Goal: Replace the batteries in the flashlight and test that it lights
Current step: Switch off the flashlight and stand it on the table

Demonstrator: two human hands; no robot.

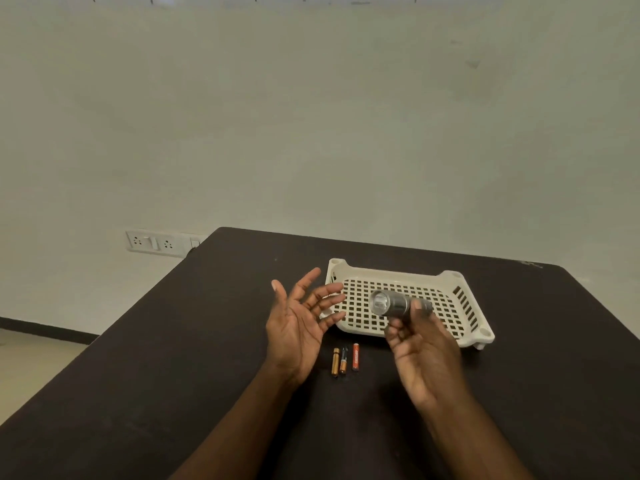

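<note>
My right hand (420, 351) grasps the silver flashlight (398, 304), thumb on top of its barrel and fingers curled underneath, holding it lifted above the near part of the white perforated tray (460, 299) with the lens end turned left toward my other hand; I cannot tell whether the lamp is lit, though the lens looks pale and bright. My left hand (298, 323) is raised beside it, palm facing right, fingers spread and relaxed, grasping nothing, its fingertips just at the left edge of the tray. Between my two wrists, on the dark tabletop (173, 375), three small batteries lie side by side pointing away from me: a gold battery (335, 362) on the left, a black-and-copper battery (343, 361) touching or nearly touching it in the middle, and an orange battery (355, 357) slightly apart on the right. Beyond the far left corner of the table a white socket panel (154, 242) sits on the wall
</note>
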